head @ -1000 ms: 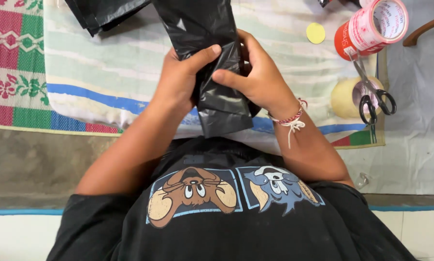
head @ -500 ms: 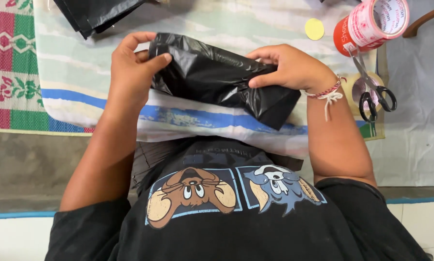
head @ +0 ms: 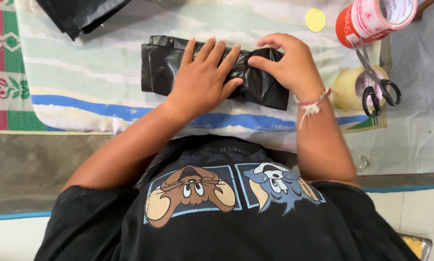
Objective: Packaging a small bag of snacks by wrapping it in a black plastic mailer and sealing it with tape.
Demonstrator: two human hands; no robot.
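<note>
Where the cloth (head: 106, 82) lies flat, one black bag (head: 163, 65) — folded, lengthwise under my palms. Left hand (head: 202, 79): fingers spread, pressed on its middle. Right hand (head: 291, 63): fingertips pinched on its right end — scissors (head: 378, 82) and tape (head: 371, 19) near.

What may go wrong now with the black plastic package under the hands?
The black plastic package is glossy, so it might slide on the cloth under the flat left hand. The right hand pinches only one fold, which may spring open. The scissors lie near the right wrist.
</note>
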